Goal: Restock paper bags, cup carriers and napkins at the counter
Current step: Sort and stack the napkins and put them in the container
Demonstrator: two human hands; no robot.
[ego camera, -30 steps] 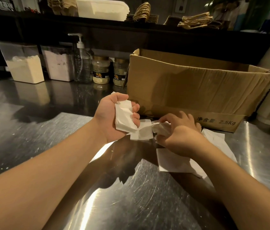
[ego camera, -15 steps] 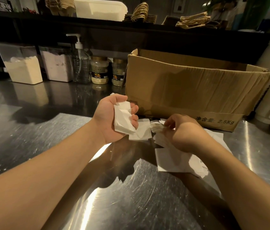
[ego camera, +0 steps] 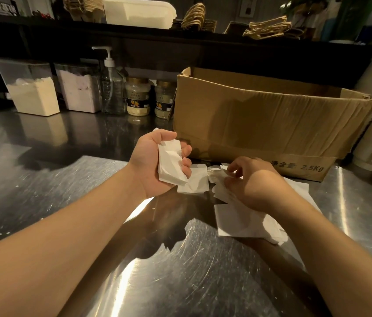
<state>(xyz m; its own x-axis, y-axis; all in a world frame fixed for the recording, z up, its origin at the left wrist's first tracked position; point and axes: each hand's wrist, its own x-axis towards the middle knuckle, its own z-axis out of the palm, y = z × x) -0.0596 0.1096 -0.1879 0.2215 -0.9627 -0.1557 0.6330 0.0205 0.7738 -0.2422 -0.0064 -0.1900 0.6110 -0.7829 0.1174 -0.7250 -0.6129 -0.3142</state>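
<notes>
- So, cardboard box [ego camera: 272, 124] is the landmark; loose napkins [ego camera: 244, 220] lie just in front of it.
- Left hand [ego camera: 155, 165] grips 1 gathered stack [ego camera: 171, 163].
- Right hand [ego camera: 256, 184] pinches another napkin; next, probably add it to the stack.

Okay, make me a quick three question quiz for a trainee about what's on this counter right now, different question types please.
1. True or false: the left hand grips a stack of napkins.
2. Where is the pump bottle? A) inside the cardboard box B) left of the two jars
3. Fill in: the right hand picks at loose napkins lying on the steel ____.

Key: 1 true; 2 B; 3 counter.
</notes>
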